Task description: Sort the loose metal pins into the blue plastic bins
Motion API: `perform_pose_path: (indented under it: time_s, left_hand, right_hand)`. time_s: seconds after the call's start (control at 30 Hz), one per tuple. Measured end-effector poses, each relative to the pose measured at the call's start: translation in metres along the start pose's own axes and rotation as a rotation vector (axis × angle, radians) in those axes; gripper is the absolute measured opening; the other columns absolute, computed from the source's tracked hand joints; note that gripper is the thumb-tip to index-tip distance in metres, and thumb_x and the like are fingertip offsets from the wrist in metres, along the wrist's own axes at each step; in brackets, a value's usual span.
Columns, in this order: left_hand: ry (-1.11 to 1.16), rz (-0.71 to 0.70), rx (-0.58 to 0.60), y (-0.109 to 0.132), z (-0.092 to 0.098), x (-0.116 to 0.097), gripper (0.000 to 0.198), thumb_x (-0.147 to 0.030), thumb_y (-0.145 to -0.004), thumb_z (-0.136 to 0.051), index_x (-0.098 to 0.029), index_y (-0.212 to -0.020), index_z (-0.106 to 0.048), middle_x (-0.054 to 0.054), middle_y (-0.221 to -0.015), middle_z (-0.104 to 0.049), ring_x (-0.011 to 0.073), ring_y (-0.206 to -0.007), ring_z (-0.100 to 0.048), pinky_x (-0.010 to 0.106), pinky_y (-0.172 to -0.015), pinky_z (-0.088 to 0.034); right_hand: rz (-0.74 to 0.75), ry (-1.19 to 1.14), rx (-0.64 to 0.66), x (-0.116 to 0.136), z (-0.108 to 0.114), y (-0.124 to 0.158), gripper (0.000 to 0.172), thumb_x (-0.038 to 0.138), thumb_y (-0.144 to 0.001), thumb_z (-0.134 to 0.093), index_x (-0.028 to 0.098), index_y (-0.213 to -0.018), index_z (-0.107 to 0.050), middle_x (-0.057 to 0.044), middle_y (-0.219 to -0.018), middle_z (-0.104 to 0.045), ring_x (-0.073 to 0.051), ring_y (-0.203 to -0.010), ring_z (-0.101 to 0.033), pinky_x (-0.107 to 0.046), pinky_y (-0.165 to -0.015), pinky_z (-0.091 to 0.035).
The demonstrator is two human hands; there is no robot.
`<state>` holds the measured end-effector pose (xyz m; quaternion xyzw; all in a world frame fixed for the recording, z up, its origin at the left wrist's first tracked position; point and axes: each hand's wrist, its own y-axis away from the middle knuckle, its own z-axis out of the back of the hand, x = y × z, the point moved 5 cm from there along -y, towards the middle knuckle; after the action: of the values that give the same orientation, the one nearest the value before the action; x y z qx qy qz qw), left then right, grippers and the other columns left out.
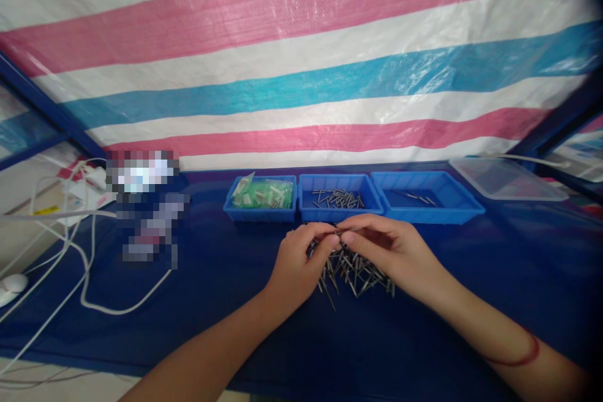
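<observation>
Left hand (299, 255): pinched a metal pin (347, 230)
Right hand (404, 252): pinched it also
Pin pile (357, 272): lay beneath them

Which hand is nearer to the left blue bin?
Left. The left hand is in front of the left blue bin, slightly to its right; the right hand is farther right, on the other side of the metal pins.
</observation>
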<state>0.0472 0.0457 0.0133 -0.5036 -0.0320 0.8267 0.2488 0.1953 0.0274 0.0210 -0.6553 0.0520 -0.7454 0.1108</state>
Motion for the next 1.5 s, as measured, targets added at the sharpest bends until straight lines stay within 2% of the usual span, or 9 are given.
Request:
perform_pose_path:
  time_s: [0.2,0.4,0.63,0.73,0.87,1.0,1.13,1.23,1.5]
  left_hand:
    - [-0.012,-0.035,0.015,0.001,-0.001,-0.005,0.015,-0.029,-0.089,-0.055,-0.021,-0.099,-0.065,0.002,-0.092,-0.071,0.0189,-0.091,-0.064,0.031,-0.082,-0.046]
    - [-0.072,-0.087,0.041,0.0,-0.003,-0.008,0.013,-0.028,-0.089,-0.056,-0.022,-0.094,-0.066,0.002,-0.09,-0.071,0.0187,-0.088,-0.062,0.033,-0.085,-0.044]
    - [-0.039,-0.087,-0.027,-0.001,0.003,-0.007,0.008,-0.027,-0.086,-0.058,-0.02,-0.09,-0.062,0.002,-0.09,-0.067,0.0174,-0.087,-0.061,0.03,-0.082,-0.044]
    - [-0.041,-0.083,-0.034,-0.001,0.005,-0.008,0.012,-0.028,-0.087,-0.057,-0.02,-0.095,-0.061,0.003,-0.092,-0.066,0.0179,-0.089,-0.061,0.03,-0.082,-0.043]
    - [-0.105,-0.085,-0.015,-0.002,0.005,-0.005,0.028,-0.028,-0.088,-0.056,-0.021,-0.115,-0.056,0.003,-0.095,-0.065,0.0187,-0.093,-0.059,0.032,-0.085,-0.042]
    - [-0.268,-0.119,0.012,-0.002,0.003,-0.004,0.02,-0.028,-0.088,-0.056,-0.024,-0.106,-0.062,0.004,-0.1,-0.065,0.0214,-0.102,-0.055,0.036,-0.089,-0.037]
    - [-0.407,-0.096,0.005,-0.001,0.002,0.0,0.014,-0.029,-0.087,-0.057,-0.026,-0.098,-0.067,0.002,-0.102,-0.064,0.0218,-0.103,-0.053,0.038,-0.085,-0.034]
    - [-0.504,-0.087,0.071,0.0,-0.003,0.005,0.022,-0.037,-0.084,-0.062,-0.03,-0.105,-0.066,0.002,-0.107,-0.062,0.0234,-0.104,-0.051,0.038,-0.081,-0.034]
    - [-0.578,-0.083,0.162,-0.001,-0.008,0.009,0.013,-0.037,-0.088,-0.059,-0.029,-0.094,-0.067,-0.001,-0.105,-0.062,0.0199,-0.101,-0.051,0.037,-0.077,-0.031]
  right_hand:
    - [0.033,0.05,-0.07,0.002,0.001,0.003,0.012,0.034,-0.081,-0.065,0.022,-0.082,-0.065,-0.002,-0.077,-0.068,-0.016,-0.07,-0.063,-0.028,-0.063,-0.053]
    - [0.105,0.233,-0.036,0.01,0.003,0.006,0.014,0.034,-0.086,-0.058,0.023,-0.086,-0.066,-0.005,-0.088,-0.067,-0.02,-0.083,-0.063,-0.033,-0.068,-0.052]
    - [0.265,0.437,0.005,0.024,0.005,0.004,0.012,0.028,-0.088,-0.055,0.025,-0.091,-0.066,-0.004,-0.084,-0.065,-0.017,-0.073,-0.059,-0.03,-0.059,-0.046]
    - [0.316,0.518,0.046,0.028,0.008,0.001,0.011,0.026,-0.089,-0.053,0.024,-0.087,-0.065,-0.004,-0.086,-0.064,-0.018,-0.077,-0.059,-0.032,-0.066,-0.047]
    - [0.324,0.657,-0.147,0.034,0.042,-0.006,0.014,0.032,-0.089,-0.052,0.026,-0.082,-0.062,-0.005,-0.084,-0.065,-0.022,-0.078,-0.06,-0.036,-0.069,-0.046]
    - [0.26,0.965,-0.484,0.025,0.101,-0.01,0.022,0.039,-0.09,-0.046,0.025,-0.082,-0.061,-0.009,-0.08,-0.063,-0.027,-0.075,-0.059,-0.041,-0.067,-0.042]
    - [0.218,1.25,-0.519,0.011,0.134,-0.015,0.028,0.044,-0.09,-0.044,0.025,-0.083,-0.063,-0.011,-0.083,-0.066,-0.036,-0.085,-0.061,-0.047,-0.072,-0.043]
    - [0.251,1.253,-0.508,0.015,0.129,-0.015,0.03,0.044,-0.091,-0.04,0.026,-0.091,-0.064,-0.01,-0.084,-0.067,-0.036,-0.085,-0.063,-0.05,-0.076,-0.044]
    - [0.416,1.062,-0.229,0.035,0.065,-0.011,0.021,0.034,-0.089,-0.051,0.022,-0.079,-0.065,-0.006,-0.085,-0.071,-0.025,-0.082,-0.063,-0.043,-0.079,-0.045]
